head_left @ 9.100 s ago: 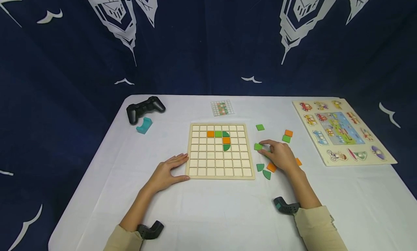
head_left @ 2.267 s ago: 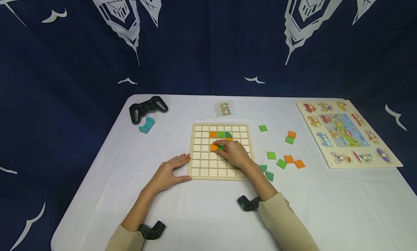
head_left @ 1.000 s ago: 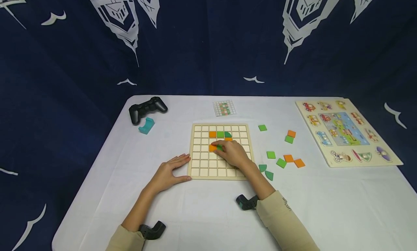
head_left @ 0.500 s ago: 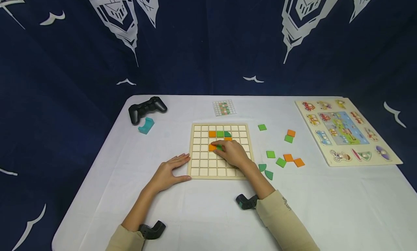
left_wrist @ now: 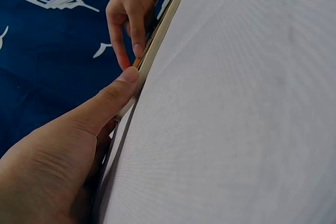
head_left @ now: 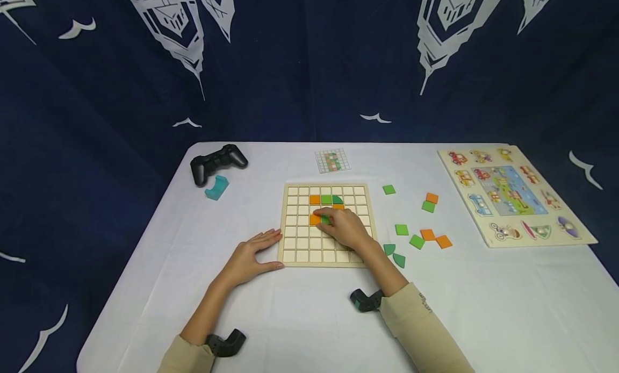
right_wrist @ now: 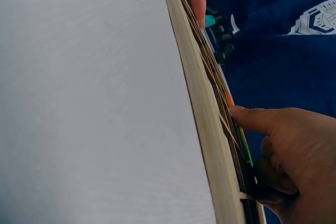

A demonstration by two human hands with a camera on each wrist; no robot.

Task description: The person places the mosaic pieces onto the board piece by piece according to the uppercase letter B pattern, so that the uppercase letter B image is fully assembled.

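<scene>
A wooden grid board [head_left: 302,257] lies flat in the middle of the table. My right hand [head_left: 344,227] reaches over it, thumb and index finger pinching an orange square tile [head_left: 315,220] at a cell in the fourth row. A green square tile [head_left: 326,220] shows partly between those fingers. Higher up sit another orange tile [head_left: 315,199], a green tile [head_left: 326,199], a dark green quarter-circle tile [head_left: 337,200] and an orange tile [head_left: 338,206]; the hand covers cells below them. My left hand [head_left: 252,256] rests at the board's left edge, fingers extended, its thumb [left_wrist: 123,85] touching the frame.
Loose green squares [head_left: 402,230], orange squares [head_left: 427,235] and dark green quarter-circles [head_left: 398,260] lie right of the board. A printed pattern card [head_left: 332,160] is behind it. A game controller [head_left: 217,163] and teal block [head_left: 217,187] sit back left; a picture puzzle [head_left: 512,195] lies at right.
From the loose tiles on the right, where it gripped a green square, my right hand has moved left onto the board. The fourth row gained green and orange tiles. Over the last second, hands stay nearly still.
</scene>
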